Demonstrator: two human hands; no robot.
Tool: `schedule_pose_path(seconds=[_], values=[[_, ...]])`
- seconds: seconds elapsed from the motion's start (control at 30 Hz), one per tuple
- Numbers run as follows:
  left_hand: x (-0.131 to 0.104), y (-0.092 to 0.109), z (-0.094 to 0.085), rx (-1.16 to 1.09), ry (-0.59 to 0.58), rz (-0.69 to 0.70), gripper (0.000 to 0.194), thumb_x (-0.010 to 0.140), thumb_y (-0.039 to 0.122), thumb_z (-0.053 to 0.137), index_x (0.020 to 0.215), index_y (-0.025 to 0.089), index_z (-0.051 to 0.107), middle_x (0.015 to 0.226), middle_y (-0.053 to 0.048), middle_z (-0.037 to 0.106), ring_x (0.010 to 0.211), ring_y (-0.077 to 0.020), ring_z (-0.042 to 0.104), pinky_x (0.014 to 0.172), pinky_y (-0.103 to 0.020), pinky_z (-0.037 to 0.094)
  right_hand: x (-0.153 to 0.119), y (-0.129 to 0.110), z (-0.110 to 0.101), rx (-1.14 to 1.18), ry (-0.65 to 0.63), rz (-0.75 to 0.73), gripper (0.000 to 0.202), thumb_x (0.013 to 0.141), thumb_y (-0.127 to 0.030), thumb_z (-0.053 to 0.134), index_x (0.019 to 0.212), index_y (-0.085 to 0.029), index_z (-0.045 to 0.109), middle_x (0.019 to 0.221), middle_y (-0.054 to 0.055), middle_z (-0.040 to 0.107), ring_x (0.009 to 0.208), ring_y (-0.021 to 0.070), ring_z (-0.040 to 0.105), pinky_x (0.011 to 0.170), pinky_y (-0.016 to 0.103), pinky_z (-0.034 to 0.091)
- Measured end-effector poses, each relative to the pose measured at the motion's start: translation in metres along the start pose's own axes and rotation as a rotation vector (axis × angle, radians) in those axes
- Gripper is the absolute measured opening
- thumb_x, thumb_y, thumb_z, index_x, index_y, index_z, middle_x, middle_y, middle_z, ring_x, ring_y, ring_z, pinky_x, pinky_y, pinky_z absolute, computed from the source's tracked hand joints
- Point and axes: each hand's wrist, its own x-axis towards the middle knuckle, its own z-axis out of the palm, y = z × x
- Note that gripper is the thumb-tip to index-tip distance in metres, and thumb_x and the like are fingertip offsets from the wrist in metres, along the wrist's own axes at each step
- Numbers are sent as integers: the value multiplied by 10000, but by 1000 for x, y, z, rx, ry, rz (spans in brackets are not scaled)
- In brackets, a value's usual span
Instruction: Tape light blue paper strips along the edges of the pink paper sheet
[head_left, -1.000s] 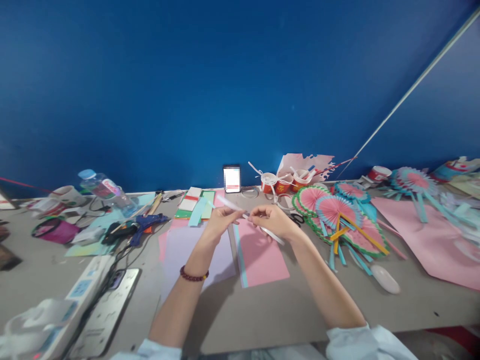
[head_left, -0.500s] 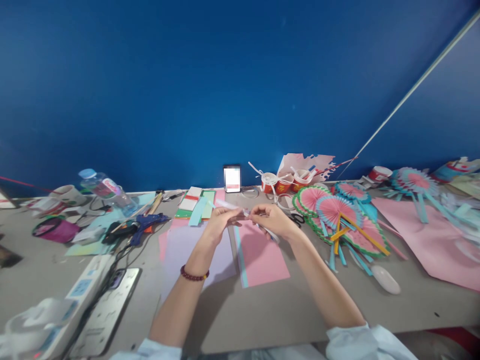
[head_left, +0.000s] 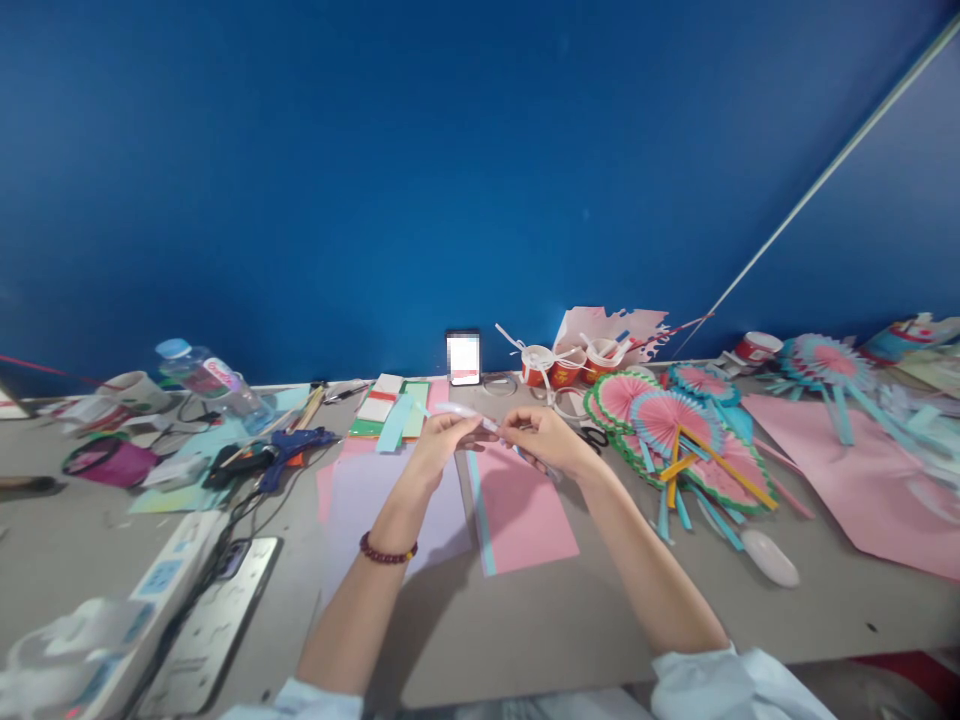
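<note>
In the middle of the table, my left hand (head_left: pixel 448 442) pinches a narrow pale lilac-white strip (head_left: pixel 465 411), apparently paper, between thumb and fingers. My right hand (head_left: pixel 546 440) is closed on the same strip just to the right, so the two sets of fingertips almost meet. One end of the strip curves out above my left hand; another part shows under my right fingers. Below the hands lie a lilac sheet (head_left: pixel 397 510) and a pink sheet (head_left: pixel 529 510) with a light blue band along its left edge. The exact fold between the fingertips is too small to make out.
Pleated paper fans (head_left: pixel 675 430) and a white computer mouse (head_left: pixel 770 558) lie to the right. Red paper cups (head_left: pixel 566 368) and a lit phone (head_left: pixel 464 358) stand at the back. A blue glue gun (head_left: pixel 289 450), a bottle (head_left: pixel 217 380) and a power strip (head_left: pixel 169 590) are left.
The strip's free end above my left hand has bent into more of a curve. Both hands have stayed almost in place. At the far left edge, a dark object has shifted.
</note>
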Motion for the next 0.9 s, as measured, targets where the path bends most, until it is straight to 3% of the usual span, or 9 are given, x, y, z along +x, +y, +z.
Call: schedule_pose_path(seconds=[0.9], values=[[-1, 1, 2, -59, -2, 4, 334, 612, 421, 754, 702, 104, 701, 789, -132, 734, 766, -261, 704, 714, -324, 535, 1, 3, 0, -5, 2, -43, 306, 746, -479, 620, 741, -175, 581, 481, -52, 526, 313, 45, 360, 291, 162, 261]])
